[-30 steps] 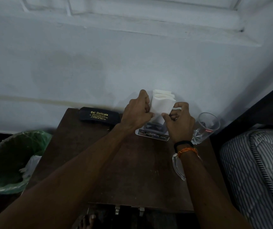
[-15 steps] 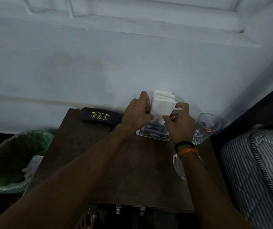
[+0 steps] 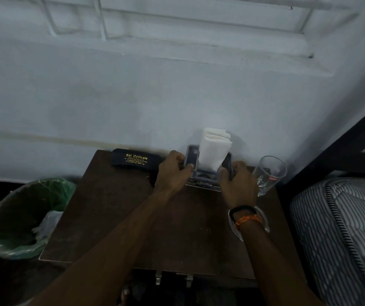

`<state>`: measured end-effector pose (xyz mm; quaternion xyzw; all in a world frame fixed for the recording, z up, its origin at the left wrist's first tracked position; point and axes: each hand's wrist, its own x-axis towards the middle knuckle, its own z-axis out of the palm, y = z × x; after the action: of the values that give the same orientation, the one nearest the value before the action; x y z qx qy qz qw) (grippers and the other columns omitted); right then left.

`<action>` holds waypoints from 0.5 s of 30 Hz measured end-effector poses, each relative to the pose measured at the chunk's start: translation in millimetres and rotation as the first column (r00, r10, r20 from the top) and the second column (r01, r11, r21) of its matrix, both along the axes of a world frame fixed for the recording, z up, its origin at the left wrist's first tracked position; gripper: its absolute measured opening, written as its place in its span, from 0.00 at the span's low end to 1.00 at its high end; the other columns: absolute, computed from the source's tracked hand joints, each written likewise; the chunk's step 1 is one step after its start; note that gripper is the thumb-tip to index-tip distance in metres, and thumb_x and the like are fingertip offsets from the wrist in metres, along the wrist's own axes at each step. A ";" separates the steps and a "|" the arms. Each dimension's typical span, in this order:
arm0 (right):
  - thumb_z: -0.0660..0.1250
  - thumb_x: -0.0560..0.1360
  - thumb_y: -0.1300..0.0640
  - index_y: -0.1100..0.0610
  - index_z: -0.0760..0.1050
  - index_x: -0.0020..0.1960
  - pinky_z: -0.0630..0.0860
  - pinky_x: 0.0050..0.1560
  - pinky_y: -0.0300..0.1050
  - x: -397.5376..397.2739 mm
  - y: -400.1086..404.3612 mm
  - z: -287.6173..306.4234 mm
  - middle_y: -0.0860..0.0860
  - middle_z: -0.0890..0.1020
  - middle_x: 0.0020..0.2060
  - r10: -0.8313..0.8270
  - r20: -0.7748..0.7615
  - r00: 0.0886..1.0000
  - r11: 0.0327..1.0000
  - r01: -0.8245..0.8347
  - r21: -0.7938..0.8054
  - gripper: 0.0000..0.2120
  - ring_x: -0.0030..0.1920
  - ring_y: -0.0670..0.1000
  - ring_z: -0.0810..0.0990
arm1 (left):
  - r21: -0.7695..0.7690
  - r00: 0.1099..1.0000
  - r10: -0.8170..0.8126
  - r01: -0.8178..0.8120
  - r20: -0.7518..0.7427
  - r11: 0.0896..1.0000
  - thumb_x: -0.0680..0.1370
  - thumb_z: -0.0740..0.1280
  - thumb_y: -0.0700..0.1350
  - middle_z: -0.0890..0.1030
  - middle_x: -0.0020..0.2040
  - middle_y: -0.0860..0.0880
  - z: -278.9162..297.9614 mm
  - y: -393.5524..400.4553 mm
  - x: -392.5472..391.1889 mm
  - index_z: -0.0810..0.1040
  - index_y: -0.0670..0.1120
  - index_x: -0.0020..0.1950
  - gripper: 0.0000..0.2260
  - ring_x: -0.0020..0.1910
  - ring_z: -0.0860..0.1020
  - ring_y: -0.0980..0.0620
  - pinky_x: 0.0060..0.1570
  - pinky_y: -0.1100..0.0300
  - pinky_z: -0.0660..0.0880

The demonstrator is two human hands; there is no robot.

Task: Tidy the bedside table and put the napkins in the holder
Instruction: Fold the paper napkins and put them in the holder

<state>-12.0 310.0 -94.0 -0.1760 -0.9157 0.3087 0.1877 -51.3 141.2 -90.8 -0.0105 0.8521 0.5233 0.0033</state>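
- Dim light falls on a pale wall, and a dark brown bedside table stands against it.
- White napkins stand up inside the holder, at the far side of the table close to the wall.
- A moment ago both hands were up on the napkins, pinching and pushing them down.
- Now the hands are lower, and the napkins stand on their own.
- The left hand grips the left side of the holder, with its fingers curled round the edge.
- The right hand grips the right side of the holder the same way.
- So I think the napkins part is done, and the person is now setting the holder straight or getting ready to move it.
- A black glasses case lies on the far left of the table, near the wall.
- A clear drinking glass stands just beside the right hand, so a bump could knock it over.
- A bin with a green bag sits on the floor to the left.
- A striped mattress is on the right.
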 end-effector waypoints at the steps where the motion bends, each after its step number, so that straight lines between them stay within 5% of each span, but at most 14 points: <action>1: 0.66 0.77 0.52 0.59 0.73 0.52 0.68 0.42 0.42 0.6 -0.2 0.7 0.55 0.81 0.44 0.007 -0.005 1.000 1.000 -0.007 -0.001 0.10 0.42 0.54 0.77 | 0.004 1.000 0.006 -0.006 0.000 1.000 0.76 0.71 0.44 0.79 0.50 0.50 0.0 -1.1 0.1 0.74 0.43 0.55 0.11 0.45 0.77 0.56 0.34 0.75 0.68; 9: 0.66 0.78 0.49 0.57 0.75 0.53 0.71 0.45 0.41 6.9 1.0 3.9 0.53 0.83 0.46 0.050 -0.004 0.999 0.998 -0.050 -0.037 0.11 0.46 0.54 0.81 | -0.003 0.999 0.031 -0.031 -0.031 1.000 0.75 0.72 0.47 0.80 0.50 0.48 -3.7 -12.4 2.6 0.74 0.43 0.53 0.12 0.47 0.78 0.53 0.41 0.67 0.72; 13: 0.67 0.76 0.57 0.55 0.75 0.48 0.73 0.42 0.43 21.4 15.8 24.6 0.50 0.81 0.41 -0.103 -0.299 0.949 0.993 0.113 0.016 0.02 0.43 0.53 0.81 | 0.035 0.959 0.197 -0.194 -0.205 0.980 0.75 0.69 0.49 0.77 0.43 0.47 -8.1 -6.9 25.9 0.70 0.49 0.43 0.09 0.43 0.77 0.48 0.43 0.49 0.77; 15: 0.69 0.73 0.56 0.55 0.75 0.48 0.74 0.47 0.46 25.9 32.5 29.4 0.51 0.80 0.44 -0.164 -0.448 0.879 0.977 0.206 0.047 0.06 0.48 0.53 0.78 | 0.031 0.972 0.125 -0.121 -0.201 0.992 0.78 0.68 0.45 0.76 0.41 0.48 -11.0 5.1 48.1 0.70 0.48 0.43 0.07 0.40 0.76 0.51 0.41 0.52 0.76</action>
<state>13.9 342.5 -64.6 -0.1792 -0.8415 0.2780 0.4271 -3.2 146.3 -101.8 -0.0099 0.8407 0.5288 -0.1158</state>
